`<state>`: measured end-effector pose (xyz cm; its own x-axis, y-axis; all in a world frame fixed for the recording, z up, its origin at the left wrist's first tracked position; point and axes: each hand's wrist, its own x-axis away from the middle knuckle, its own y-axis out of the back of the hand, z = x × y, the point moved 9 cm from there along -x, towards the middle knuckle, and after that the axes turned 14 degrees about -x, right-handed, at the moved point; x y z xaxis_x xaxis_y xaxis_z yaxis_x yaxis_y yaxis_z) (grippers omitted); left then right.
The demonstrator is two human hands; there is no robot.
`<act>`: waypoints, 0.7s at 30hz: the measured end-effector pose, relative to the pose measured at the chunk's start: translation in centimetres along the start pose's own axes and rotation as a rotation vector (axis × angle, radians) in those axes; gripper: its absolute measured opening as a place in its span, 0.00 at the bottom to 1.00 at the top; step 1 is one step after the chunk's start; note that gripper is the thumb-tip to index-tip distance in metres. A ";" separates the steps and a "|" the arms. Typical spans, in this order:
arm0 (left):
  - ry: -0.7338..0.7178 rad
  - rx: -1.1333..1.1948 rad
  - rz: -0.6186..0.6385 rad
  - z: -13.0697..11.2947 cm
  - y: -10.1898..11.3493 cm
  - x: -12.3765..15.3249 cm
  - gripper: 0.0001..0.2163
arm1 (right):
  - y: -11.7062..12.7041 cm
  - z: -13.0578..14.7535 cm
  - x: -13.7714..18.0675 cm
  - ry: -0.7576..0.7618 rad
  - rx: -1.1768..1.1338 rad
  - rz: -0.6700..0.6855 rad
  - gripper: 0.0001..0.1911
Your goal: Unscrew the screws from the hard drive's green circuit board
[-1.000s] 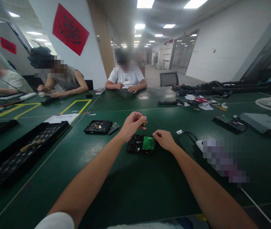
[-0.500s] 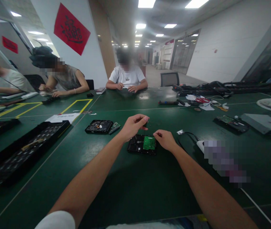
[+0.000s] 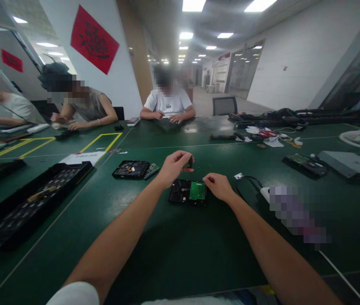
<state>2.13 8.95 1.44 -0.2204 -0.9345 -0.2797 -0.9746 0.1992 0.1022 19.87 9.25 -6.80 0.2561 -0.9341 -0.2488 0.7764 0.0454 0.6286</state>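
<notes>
A black hard drive (image 3: 181,192) with a green circuit board (image 3: 197,190) lies on the green table (image 3: 173,250) in front of me. My left hand (image 3: 173,166) hovers just above its far edge, fingers closed on a small screwdriver (image 3: 190,162) with a yellow and black handle. My right hand (image 3: 218,185) rests at the drive's right edge, fingers curled in a pinch; what they hold is too small to make out.
A second opened drive (image 3: 130,169) lies to the left. Black trays (image 3: 24,203) sit at far left. A cable and a blurred device (image 3: 294,216) lie to the right. Other people sit across the table, with tools and boards (image 3: 305,163) at right.
My left hand has turned the screwdriver between its fingers and stayed above the drive. My right hand has barely moved.
</notes>
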 end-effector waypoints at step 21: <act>0.036 0.021 0.061 0.0 -0.6 0.3 0.17 | 0.2 -0.1 0.0 -0.013 -0.006 -0.016 0.14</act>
<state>2.67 8.59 1.29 -0.2783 -0.9302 -0.2392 -0.9601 0.2621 0.0976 20.03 9.26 -6.75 0.2362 -0.9392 -0.2493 0.7840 0.0326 0.6199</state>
